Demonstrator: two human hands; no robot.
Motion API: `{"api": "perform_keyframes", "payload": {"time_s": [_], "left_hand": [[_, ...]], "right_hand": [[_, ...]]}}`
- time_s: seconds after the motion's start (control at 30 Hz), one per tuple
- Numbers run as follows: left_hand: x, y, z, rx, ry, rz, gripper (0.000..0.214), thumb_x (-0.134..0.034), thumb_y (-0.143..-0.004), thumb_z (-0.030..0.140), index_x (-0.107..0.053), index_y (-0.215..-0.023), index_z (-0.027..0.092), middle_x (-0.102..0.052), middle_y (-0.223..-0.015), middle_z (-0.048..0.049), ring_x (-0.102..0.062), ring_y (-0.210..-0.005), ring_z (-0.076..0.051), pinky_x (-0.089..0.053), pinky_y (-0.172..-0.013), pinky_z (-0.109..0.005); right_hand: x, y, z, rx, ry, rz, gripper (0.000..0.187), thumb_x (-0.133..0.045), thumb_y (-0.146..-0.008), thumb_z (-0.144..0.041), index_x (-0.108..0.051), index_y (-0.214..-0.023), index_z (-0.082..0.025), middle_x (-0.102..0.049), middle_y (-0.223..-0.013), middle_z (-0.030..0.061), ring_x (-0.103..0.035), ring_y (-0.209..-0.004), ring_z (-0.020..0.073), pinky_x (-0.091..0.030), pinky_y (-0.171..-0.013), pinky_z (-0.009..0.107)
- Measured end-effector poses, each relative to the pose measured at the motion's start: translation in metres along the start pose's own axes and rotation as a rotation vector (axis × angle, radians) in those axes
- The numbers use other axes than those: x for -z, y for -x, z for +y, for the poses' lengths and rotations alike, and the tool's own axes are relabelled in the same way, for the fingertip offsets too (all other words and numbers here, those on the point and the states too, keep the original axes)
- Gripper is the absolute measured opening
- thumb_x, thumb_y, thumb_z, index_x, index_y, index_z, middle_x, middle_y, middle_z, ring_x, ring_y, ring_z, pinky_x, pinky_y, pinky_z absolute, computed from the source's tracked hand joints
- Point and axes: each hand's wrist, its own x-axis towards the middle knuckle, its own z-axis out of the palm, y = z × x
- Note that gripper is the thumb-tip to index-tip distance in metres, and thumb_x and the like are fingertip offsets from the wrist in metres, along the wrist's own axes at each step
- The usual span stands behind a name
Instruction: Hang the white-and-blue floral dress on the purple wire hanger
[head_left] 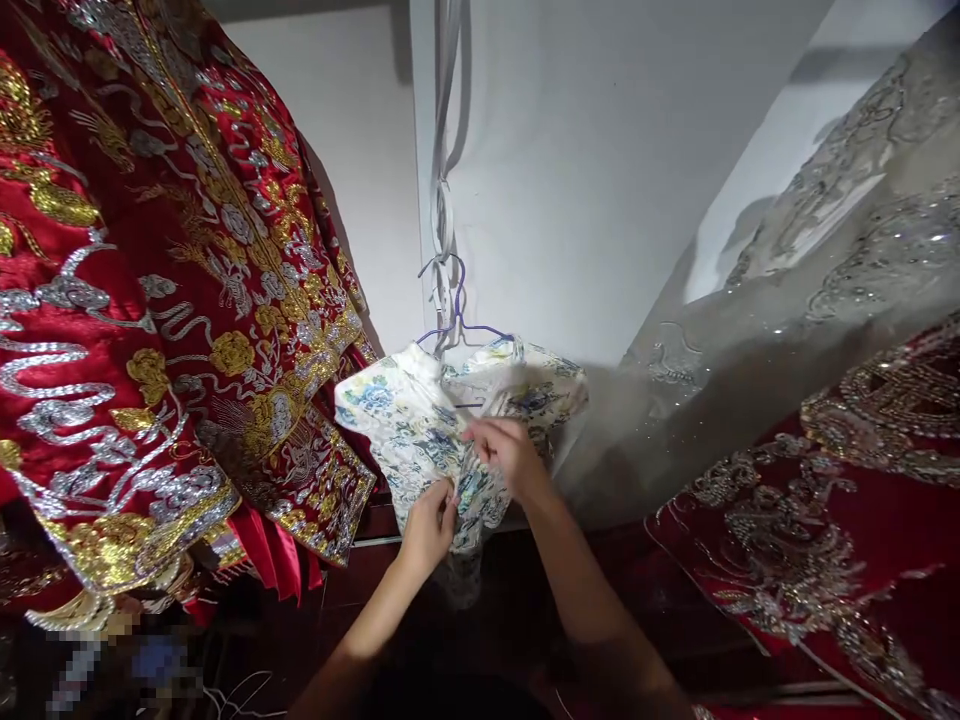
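A short-sleeved white shirt with a blue and yellow floral print hangs on a purple hanger in front of me. Its front is partly unfastened at the collar. My left hand pinches the lower front of the shirt, thumb against fingers. Higher up and to the right, my right hand is closed on the shirt's front edge near the chest. Whether a button or only cloth lies between those fingertips is too small to make out.
Red garments with gold and silver embroidery hang close on the left. A sheer, beaded pale gown and a red beaded garment hang on the right. White straps run up the wall above the hanger. The floor below is dark.
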Motion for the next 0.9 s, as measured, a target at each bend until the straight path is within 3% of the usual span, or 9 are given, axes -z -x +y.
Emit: {"api": "perform_keyframes", "payload": {"time_s": [0.1, 0.2, 0.3, 0.43, 0.53, 0.63, 0.77, 0.83, 0.9], "left_hand": [[-0.001, 0.0, 0.005, 0.034, -0.05, -0.033, 0.017, -0.047, -0.093, 0.024, -0.049, -0.076, 0.022, -0.048, -0.068, 0.0001, -0.045, -0.062, -0.017, -0.031, -0.06, -0.026], [0.002, -0.006, 0.017, 0.081, -0.055, -0.058, 0.014, -0.053, -0.089, 0.021, -0.051, -0.074, 0.022, -0.05, -0.066, 0.0007, -0.046, -0.06, -0.017, -0.031, -0.059, -0.026], [0.022, -0.026, 0.046, 0.04, 0.043, -0.003, 0.004, -0.056, -0.088, 0.021, -0.058, -0.091, 0.022, -0.059, -0.078, -0.0013, -0.055, -0.069, -0.018, -0.039, -0.066, -0.026], [0.067, -0.068, 0.104, -0.19, 0.121, 0.305, 0.039, -0.047, -0.098, 0.026, -0.044, -0.137, 0.023, -0.065, -0.1, -0.0054, -0.062, -0.089, -0.019, -0.044, -0.083, -0.028], [0.09, -0.096, 0.139, -0.307, -0.089, 0.267, 0.025, -0.045, -0.101, 0.029, -0.061, -0.118, 0.02, -0.067, -0.097, -0.0059, -0.061, -0.09, -0.019, -0.044, -0.085, -0.03], [0.103, -0.107, 0.155, -0.37, -0.224, 0.258, 0.024, -0.046, -0.101, 0.029, -0.066, -0.096, 0.017, -0.067, -0.087, -0.0043, -0.06, -0.084, -0.018, -0.043, -0.083, -0.03], [0.135, -0.101, 0.136, -0.33, 0.002, 0.688, 0.019, -0.055, -0.097, 0.03, -0.066, -0.091, 0.016, -0.065, -0.086, -0.0021, -0.059, -0.083, -0.015, -0.045, -0.081, -0.026], [0.153, -0.094, 0.106, -0.223, 0.298, 0.906, 0.014, -0.06, -0.094, 0.028, -0.064, -0.088, 0.015, -0.063, -0.087, -0.0011, -0.058, -0.081, -0.013, -0.046, -0.078, -0.023], [0.16, -0.084, 0.069, -0.005, 0.764, 0.957, 0.008, -0.062, -0.09, 0.021, -0.062, -0.085, 0.014, -0.062, -0.082, -0.0006, -0.059, -0.075, -0.011, -0.048, -0.076, -0.022]], "right_hand": [[-0.002, -0.026, -0.056, 0.146, 0.025, -0.013, 0.031, -0.061, -0.086, -0.041, -0.07, -0.072, -0.014, -0.053, -0.05, -0.002, -0.042, -0.045, 0.0089, -0.03, -0.047, 0.024], [-0.014, -0.032, -0.078, 0.252, 0.024, -0.003, 0.032, -0.057, -0.089, -0.039, -0.07, -0.076, -0.013, -0.055, -0.05, -0.0013, -0.044, -0.045, 0.0093, -0.029, -0.046, 0.024], [-0.022, -0.02, -0.069, 0.297, 0.0, -0.033, 0.027, -0.055, -0.089, -0.036, -0.067, -0.074, -0.016, -0.054, -0.049, -0.0033, -0.043, -0.045, 0.0087, -0.029, -0.046, 0.023], [-0.02, -0.004, -0.06, 0.309, 0.054, -0.093, 0.028, -0.052, -0.092, -0.034, -0.063, -0.072, -0.017, -0.052, -0.048, -0.0045, -0.042, -0.044, 0.0088, -0.033, -0.05, 0.023], [-0.014, -0.007, -0.062, 0.354, 0.131, -0.079, 0.027, -0.052, -0.091, -0.034, -0.064, -0.074, -0.017, -0.051, -0.048, -0.0047, -0.042, -0.045, 0.0096, -0.033, -0.05, 0.023], [-0.007, -0.016, -0.045, 0.323, 0.222, -0.011, 0.027, -0.05, -0.089, -0.029, -0.058, -0.066, -0.019, -0.045, -0.046, -0.0054, -0.039, -0.044, 0.01, -0.03, -0.048, 0.024], [0.002, -0.012, 0.003, 0.159, 0.272, -0.052, 0.029, -0.048, -0.085, -0.026, -0.052, -0.057, -0.021, -0.04, -0.043, -0.005, -0.038, -0.043, 0.0112, -0.03, -0.049, 0.026], [0.002, 0.001, 0.021, 0.109, 0.21, -0.15, 0.028, -0.047, -0.085, -0.026, -0.052, -0.058, -0.021, -0.041, -0.044, -0.0048, -0.038, -0.044, 0.0116, -0.031, -0.05, 0.026], [-0.004, 0.016, 0.031, 0.095, 0.147, -0.245, 0.026, -0.047, -0.085, -0.025, -0.053, -0.059, -0.021, -0.043, -0.045, -0.0044, -0.04, -0.045, 0.0114, -0.032, -0.051, 0.026]]}}
